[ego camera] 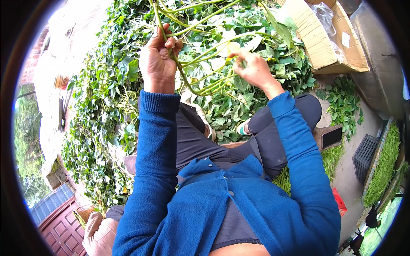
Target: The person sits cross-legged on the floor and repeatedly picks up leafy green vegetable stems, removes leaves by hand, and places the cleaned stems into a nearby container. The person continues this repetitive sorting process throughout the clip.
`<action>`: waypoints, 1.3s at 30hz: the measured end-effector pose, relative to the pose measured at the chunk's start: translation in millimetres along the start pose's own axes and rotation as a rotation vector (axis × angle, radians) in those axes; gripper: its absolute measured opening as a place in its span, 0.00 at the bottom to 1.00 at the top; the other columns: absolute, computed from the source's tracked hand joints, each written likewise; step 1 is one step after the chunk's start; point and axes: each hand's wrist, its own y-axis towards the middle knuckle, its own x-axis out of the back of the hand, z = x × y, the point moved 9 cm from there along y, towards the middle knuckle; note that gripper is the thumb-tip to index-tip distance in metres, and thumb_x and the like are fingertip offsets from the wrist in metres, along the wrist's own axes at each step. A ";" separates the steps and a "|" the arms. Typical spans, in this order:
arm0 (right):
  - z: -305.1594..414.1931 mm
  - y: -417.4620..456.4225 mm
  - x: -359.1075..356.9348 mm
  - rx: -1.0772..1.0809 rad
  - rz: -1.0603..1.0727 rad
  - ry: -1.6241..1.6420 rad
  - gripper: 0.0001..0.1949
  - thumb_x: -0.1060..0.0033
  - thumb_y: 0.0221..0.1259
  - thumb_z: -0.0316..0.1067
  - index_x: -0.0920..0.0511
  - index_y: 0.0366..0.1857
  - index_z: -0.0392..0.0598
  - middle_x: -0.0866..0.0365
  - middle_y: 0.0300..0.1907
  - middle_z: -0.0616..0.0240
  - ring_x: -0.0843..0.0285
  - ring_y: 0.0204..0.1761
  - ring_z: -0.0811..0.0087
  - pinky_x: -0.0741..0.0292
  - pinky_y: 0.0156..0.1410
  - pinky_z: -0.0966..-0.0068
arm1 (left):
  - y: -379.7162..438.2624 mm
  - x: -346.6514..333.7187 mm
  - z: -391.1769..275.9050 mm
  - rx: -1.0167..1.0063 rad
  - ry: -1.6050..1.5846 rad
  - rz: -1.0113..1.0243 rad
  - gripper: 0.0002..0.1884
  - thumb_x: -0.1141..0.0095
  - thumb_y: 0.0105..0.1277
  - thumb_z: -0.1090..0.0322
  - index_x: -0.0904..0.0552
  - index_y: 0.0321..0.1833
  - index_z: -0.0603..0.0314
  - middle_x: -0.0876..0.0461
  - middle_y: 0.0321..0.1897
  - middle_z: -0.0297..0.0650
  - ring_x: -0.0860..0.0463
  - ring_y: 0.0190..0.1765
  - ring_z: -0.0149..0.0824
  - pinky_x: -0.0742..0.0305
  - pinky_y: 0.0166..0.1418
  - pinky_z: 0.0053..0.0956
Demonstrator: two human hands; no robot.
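My left hand (163,54) is closed around the main stem of a leafy green vine (185,75), held up in front of me. Long leaf stalks (213,48) branch off the vine to the right. To the right of the stem, the bent fingers of my right hand (254,68) pinch at a yellow leaf (233,50) among the stalks. The fingertips partly hide what they grip. Beneath both hands lies a large heap of leafy vines (109,80), spreading far to the left and around my feet.
A cardboard box (323,48) with a clear plastic bag (323,19) stands at upper right. On the bench by my right knee lies a phone (332,138). A black plastic crate (365,156) sits beside a tray of green stems (384,166). Another person's sleeve (101,235) shows at lower left.
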 end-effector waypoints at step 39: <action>-51.9 -44.9 -23.3 0.143 0.141 -0.010 0.10 0.37 0.52 0.43 0.17 0.34 0.52 0.19 0.38 0.67 0.26 0.44 0.63 0.32 0.53 0.69 | 28.7 8.8 -37.1 -0.050 0.008 -0.028 0.13 0.58 0.71 0.65 0.24 0.45 0.71 0.30 0.23 0.34 0.31 0.24 0.26 0.28 0.42 0.32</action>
